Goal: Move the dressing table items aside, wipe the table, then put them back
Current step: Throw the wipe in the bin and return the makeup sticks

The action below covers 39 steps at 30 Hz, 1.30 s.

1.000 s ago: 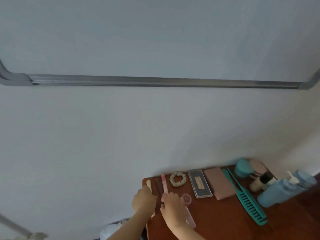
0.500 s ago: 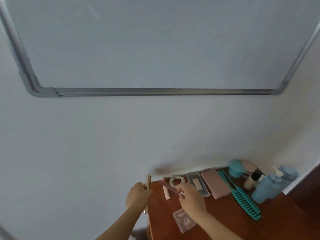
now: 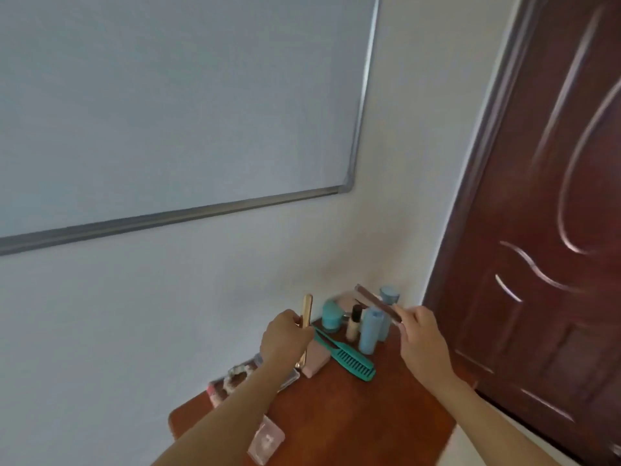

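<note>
My left hand [image 3: 284, 336] is closed on a slim gold stick [image 3: 306, 312], held upright above the brown dressing table [image 3: 353, 418]. My right hand [image 3: 418, 334] pinches a flat brown-pink stick [image 3: 376, 302], raised over the bottles at the back. On the table lie a teal comb [image 3: 346, 356], a pink case [image 3: 316, 359], a pale scrunchie [image 3: 237, 376], a clear square case [image 3: 265, 443] and a pink tube [image 3: 212, 391]. At the back stand a teal jar [image 3: 331, 316], a small beige bottle [image 3: 353, 326] and a blue bottle [image 3: 369, 331].
A framed whiteboard [image 3: 168, 112] hangs on the white wall above the table. A dark red wooden door [image 3: 554, 230] stands right beside the table's right edge. The table's left edge drops off near my left forearm.
The view has swung right, bringing the door in. Both hands have lifted their sticks off the table and carried them rightward; the right one now hovers over the bottles.
</note>
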Available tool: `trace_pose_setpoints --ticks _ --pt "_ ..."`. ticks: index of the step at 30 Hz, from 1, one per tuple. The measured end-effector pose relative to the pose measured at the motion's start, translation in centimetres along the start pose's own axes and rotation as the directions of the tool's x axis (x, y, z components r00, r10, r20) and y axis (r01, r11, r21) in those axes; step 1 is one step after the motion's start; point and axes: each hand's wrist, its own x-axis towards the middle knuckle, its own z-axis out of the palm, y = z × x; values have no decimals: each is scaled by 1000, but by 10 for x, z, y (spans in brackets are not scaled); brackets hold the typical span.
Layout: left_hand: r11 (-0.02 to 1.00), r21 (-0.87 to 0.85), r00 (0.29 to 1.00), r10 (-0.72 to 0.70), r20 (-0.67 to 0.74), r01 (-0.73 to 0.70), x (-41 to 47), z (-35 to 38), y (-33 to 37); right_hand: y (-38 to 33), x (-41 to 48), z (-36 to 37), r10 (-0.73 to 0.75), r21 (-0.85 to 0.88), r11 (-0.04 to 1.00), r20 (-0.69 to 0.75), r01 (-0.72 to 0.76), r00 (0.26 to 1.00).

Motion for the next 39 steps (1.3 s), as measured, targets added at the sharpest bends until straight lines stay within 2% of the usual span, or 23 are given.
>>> trace_pose_setpoints --ticks 2,5,11,13,17,20,24,29,34,39 --pt "997 3 994 77 74 -77 -16 25 31 30 -17 -31 90 -64 994 7 -89 996" --pt "981 23 963 186 194 -194 -48 69 70 75 -57 -81 147 -217 965 -14 -147 989" --pt "921 -46 838 371 400 -386 -161 176 138 157 -182 -207 424 -388 823 -66 -415 903" --pt "907 -76 782 397 481 -414 -213 210 158 180 -229 -257 550 -423 733 -94 -533 830" --pt "872 -142 665 455 593 -469 -313 276 186 212 -317 -348 795 -410 495 -141 -766 589" --pt "842 -172 583 487 650 -511 -378 316 199 219 -370 -407 856 -350 369 -231 -861 461" --pt "812 -203 492 508 707 -547 -441 355 219 224 -418 -460 880 -364 271 -281 -891 383" --pt "777 -240 404 532 744 -582 -477 395 242 250 -443 -483 929 -425 175 -228 -888 292" --pt "768 -262 405 555 726 -584 -479 439 281 299 -432 -487 943 -465 175 -174 -868 283" --pt "767 -286 409 572 711 -575 -461 492 339 381 -401 -503 941 -514 149 -190 -845 281"
